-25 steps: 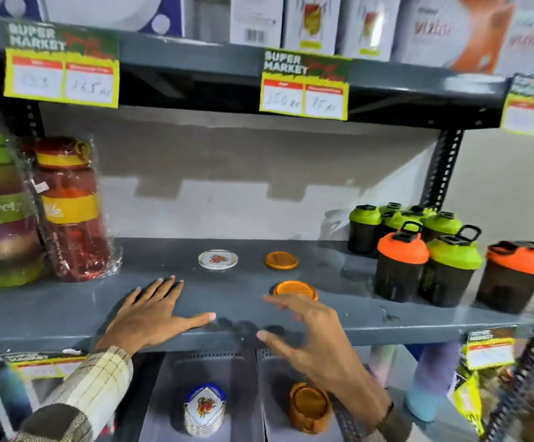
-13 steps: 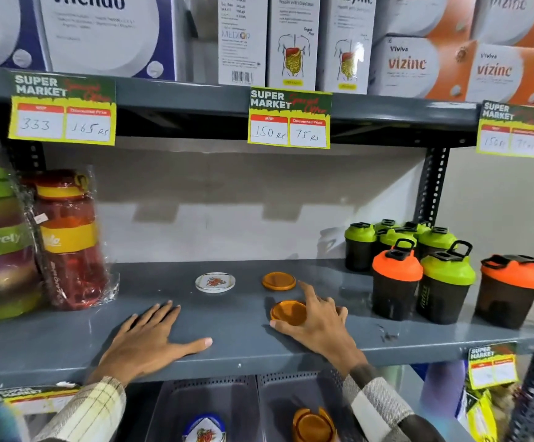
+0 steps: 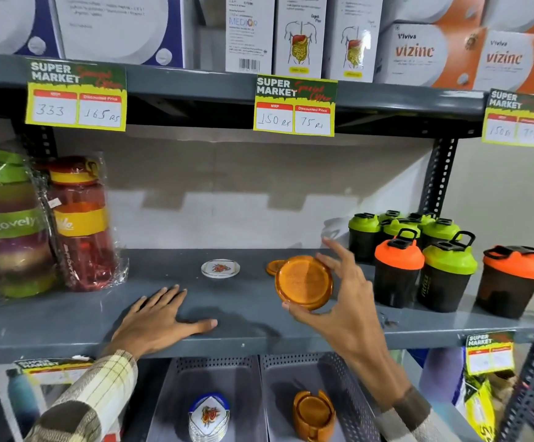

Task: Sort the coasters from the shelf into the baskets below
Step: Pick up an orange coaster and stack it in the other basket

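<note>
The grey shelf (image 3: 67, 317) is the landmark: everything in play sits on it or just below its front edge. Below that edge stand two grey baskets: the left basket (image 3: 176, 390) holds a stack of white patterned coasters (image 3: 208, 416), and the right basket (image 3: 348, 390) holds an orange holder (image 3: 313, 416) with orange coasters in it.

Above the shelf, right of middle, the right hand (image 3: 345, 301) pinches an orange coaster (image 3: 304, 282) by its rim, thumb below and fingertips on the far edge, the disc tilted up and clear of the surface. The left hand (image 3: 160, 317) lies flat and spread on the shelf's front, holding nothing.

To do this step well, the orange coaster likely goes straight down past the shelf's lip into the right basket, turned to match the holder's slot before it is let go.

Behind it on the shelf lie another orange coaster (image 3: 273, 267), partly hidden, and a white patterned coaster (image 3: 220, 268) toward the middle, apparently yet to be sorted.
</note>
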`<control>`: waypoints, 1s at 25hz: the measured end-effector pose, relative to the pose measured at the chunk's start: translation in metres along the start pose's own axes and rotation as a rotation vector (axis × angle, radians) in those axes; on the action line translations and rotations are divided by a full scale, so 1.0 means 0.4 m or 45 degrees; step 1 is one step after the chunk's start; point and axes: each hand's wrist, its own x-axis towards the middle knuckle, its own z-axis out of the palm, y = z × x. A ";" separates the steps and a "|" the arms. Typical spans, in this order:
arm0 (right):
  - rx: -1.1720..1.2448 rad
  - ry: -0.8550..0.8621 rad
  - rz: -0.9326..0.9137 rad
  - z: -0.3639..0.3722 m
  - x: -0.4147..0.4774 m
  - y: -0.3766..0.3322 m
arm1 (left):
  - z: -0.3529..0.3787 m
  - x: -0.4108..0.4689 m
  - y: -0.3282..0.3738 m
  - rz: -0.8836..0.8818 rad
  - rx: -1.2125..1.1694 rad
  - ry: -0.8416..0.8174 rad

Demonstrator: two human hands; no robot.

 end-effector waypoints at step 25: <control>0.063 -0.091 -0.096 -0.101 -0.177 -0.073 | -0.006 -0.007 0.011 -0.028 -0.002 0.000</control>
